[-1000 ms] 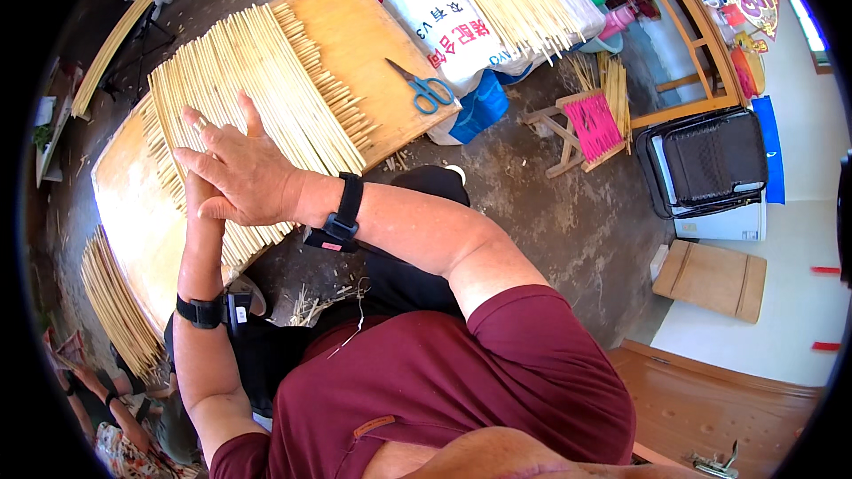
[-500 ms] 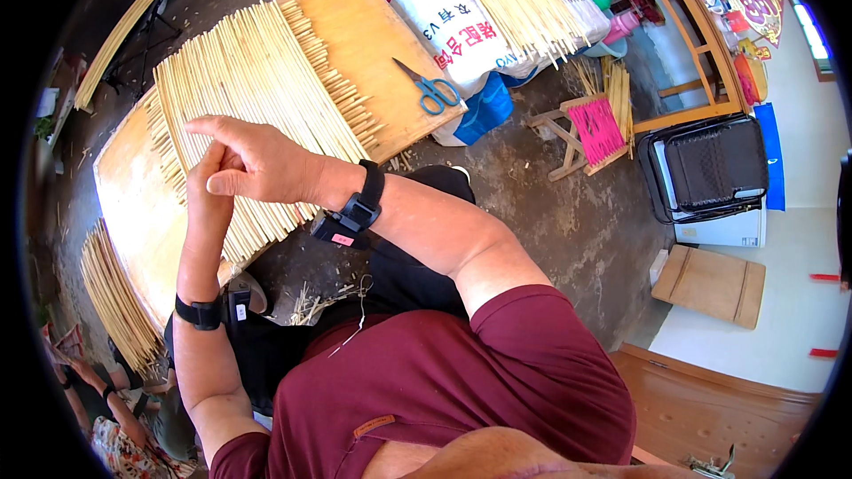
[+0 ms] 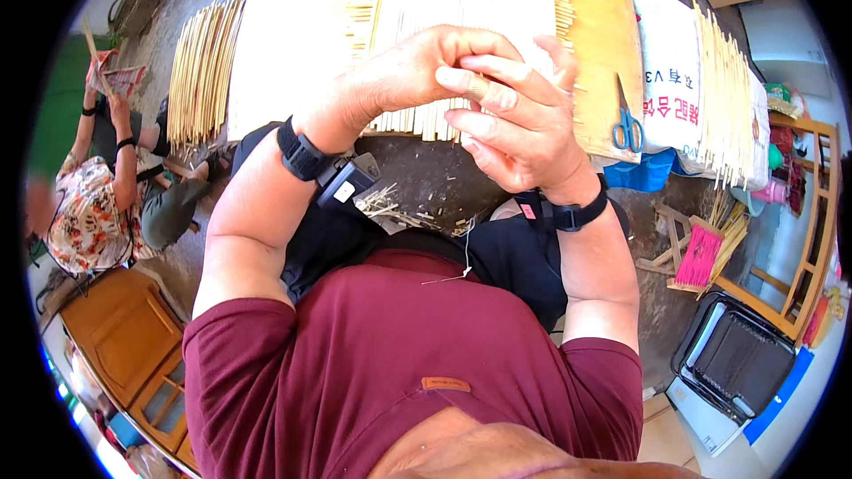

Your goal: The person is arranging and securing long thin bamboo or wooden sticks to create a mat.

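My left hand (image 3: 410, 71) and my right hand (image 3: 513, 120) meet in the air, close to the camera. The left fingers curl in and pinch at the right hand's fingertips; whatever lies between them is too small to make out. The right fingers are spread and extended, with nothing visible in them. Both wrists wear black bands. Below the hands a mat of thin pale sticks (image 3: 453, 0) lies on a wooden board (image 3: 603, 44). A thin white thread (image 3: 463, 253) hangs over my maroon shirt.
Blue-handled scissors (image 3: 627, 129) lie on the board's right edge beside a white sack (image 3: 674, 71) topped with sticks (image 3: 723, 98). A loose stick bundle (image 3: 200, 71) lies at left near a seated person (image 3: 98, 204). A small stool (image 3: 697, 257), black case (image 3: 737, 359) and wooden cabinet (image 3: 124, 337) stand around.
Both hands have lifted off the stick mat, where they were pressing, and come together near the camera. The view has swung, so the board now sits at the top.
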Tool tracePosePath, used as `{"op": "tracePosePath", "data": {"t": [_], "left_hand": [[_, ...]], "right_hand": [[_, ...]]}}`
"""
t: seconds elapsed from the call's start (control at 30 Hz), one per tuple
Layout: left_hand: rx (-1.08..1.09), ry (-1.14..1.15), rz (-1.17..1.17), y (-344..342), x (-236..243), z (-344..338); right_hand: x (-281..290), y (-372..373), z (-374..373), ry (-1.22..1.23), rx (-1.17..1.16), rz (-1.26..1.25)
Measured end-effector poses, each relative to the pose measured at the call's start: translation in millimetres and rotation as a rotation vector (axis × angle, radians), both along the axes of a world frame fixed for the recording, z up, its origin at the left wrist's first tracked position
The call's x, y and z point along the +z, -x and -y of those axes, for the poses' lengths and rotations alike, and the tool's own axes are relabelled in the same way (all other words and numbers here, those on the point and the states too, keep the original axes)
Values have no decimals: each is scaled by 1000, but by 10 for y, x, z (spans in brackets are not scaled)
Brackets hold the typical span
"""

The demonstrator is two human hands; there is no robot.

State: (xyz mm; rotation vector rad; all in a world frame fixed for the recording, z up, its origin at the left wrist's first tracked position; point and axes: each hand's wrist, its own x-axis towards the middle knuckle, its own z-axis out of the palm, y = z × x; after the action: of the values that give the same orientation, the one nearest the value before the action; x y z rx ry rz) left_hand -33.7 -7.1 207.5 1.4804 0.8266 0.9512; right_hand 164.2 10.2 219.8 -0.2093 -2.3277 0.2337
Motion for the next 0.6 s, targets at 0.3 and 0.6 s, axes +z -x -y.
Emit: {"op": "tracePosePath", "data": {"t": [0.3,0.6], "left_hand": [[-288,309,213,115,14,30],[-95,419,437,142,-98,-96]], "right_hand": [[41,1,58,0,54,-42],[-39,-35,47,13,47,52]]}}
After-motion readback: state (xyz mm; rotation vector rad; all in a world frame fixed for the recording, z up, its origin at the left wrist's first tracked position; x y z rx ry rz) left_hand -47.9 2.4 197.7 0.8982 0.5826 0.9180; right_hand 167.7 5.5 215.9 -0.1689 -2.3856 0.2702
